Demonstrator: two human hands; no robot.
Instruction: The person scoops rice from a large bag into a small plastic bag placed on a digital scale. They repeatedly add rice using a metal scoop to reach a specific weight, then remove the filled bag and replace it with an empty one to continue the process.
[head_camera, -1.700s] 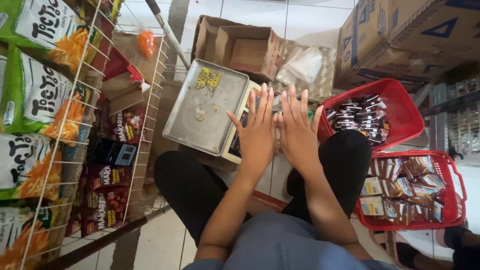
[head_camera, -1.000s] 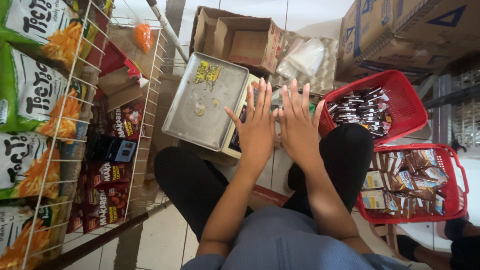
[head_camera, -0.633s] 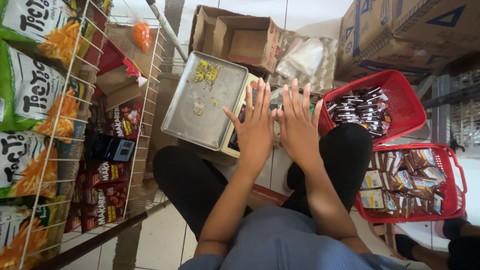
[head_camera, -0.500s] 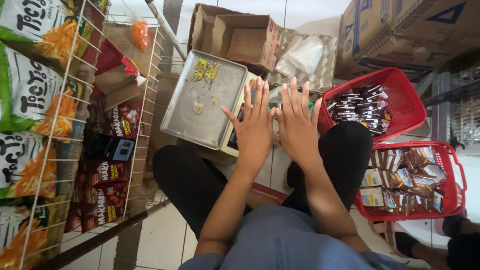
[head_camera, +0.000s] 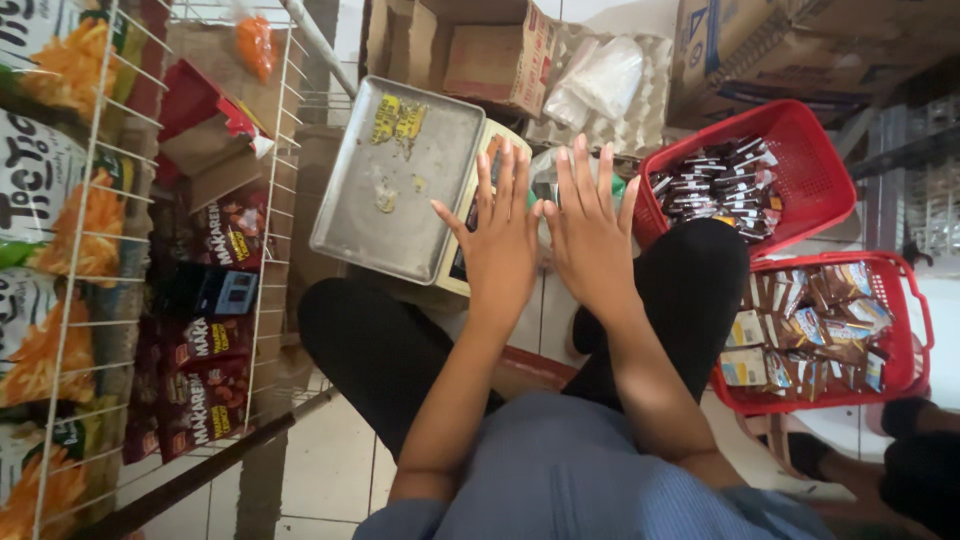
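My left hand (head_camera: 503, 235) and my right hand (head_camera: 587, 228) are held out side by side, backs up, fingers spread, holding nothing. They hover over a weighing scale with a flat metal pan (head_camera: 400, 175) that stands on the floor in front of my knees. The pan carries yellowish stains and crumbs. The left hand covers part of the scale's front panel.
A white wire rack (head_camera: 95, 250) of snack bags stands at the left. Two red baskets, one (head_camera: 800, 150) with dark sachets, one (head_camera: 880, 390) with mixed packets, sit at the right. Cardboard boxes (head_camera: 500, 55) and an egg tray (head_camera: 600, 90) lie behind. Another person's foot (head_camera: 900, 420) shows at the lower right.
Both hands stay spread together above the scale, drifting only slightly. The view has shifted a little.
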